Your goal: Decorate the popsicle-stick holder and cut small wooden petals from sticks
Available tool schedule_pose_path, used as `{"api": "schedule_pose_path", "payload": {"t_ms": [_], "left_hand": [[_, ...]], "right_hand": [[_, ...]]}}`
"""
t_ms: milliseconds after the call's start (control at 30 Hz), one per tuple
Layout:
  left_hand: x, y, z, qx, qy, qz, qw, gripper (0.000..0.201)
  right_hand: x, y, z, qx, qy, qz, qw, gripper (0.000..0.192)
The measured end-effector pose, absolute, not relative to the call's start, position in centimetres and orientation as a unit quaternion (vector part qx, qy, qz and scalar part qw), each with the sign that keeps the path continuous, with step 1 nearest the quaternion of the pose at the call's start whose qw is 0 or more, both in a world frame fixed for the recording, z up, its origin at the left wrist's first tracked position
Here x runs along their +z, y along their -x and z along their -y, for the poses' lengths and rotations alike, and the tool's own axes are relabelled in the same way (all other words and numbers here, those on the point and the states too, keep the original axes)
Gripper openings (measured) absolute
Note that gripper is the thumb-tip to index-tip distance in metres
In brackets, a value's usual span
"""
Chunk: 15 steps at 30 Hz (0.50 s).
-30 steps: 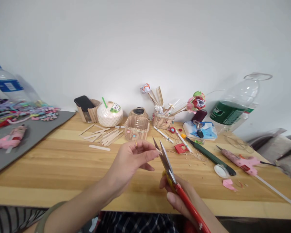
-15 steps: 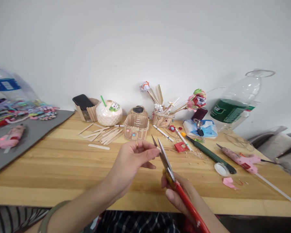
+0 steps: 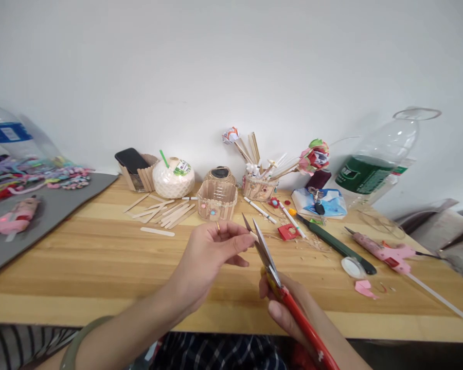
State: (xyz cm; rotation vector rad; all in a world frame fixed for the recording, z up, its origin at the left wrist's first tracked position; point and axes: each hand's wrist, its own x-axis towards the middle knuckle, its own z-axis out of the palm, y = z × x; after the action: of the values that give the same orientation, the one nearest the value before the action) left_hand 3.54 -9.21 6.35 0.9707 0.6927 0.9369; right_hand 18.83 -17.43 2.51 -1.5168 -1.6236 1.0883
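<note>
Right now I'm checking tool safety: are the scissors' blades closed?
No, the scissors in the right hand have their blades spread apart, with the left hand pinching a small piece between them.

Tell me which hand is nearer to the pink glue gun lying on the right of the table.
Right. The right hand, gripping the red-handled scissors, sits at the table's near edge, left of the pink glue gun. The left hand, pinching a small piece at the blades, is farther left.

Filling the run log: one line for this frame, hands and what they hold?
left hand: pinches small stick piece | right hand: grips red scissors, blades open at piece | wooden table
</note>
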Motion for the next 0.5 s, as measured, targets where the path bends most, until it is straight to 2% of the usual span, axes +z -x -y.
{"api": "schedule_pose_path", "payload": {"t_ms": [133,500], "left_hand": [[6.2,-3.6,9.3,0.434,-0.441,-0.320,0.718,0.011],[6.4,-3.6,9.4,0.438,-0.424,-0.325,0.723,0.011]], "right_hand": [[2.0,-18.8,17.5,0.403,0.576,0.618,0.352,0.060],[3.0,-18.6,17.5,0.411,0.597,0.614,0.312,0.058]]}}
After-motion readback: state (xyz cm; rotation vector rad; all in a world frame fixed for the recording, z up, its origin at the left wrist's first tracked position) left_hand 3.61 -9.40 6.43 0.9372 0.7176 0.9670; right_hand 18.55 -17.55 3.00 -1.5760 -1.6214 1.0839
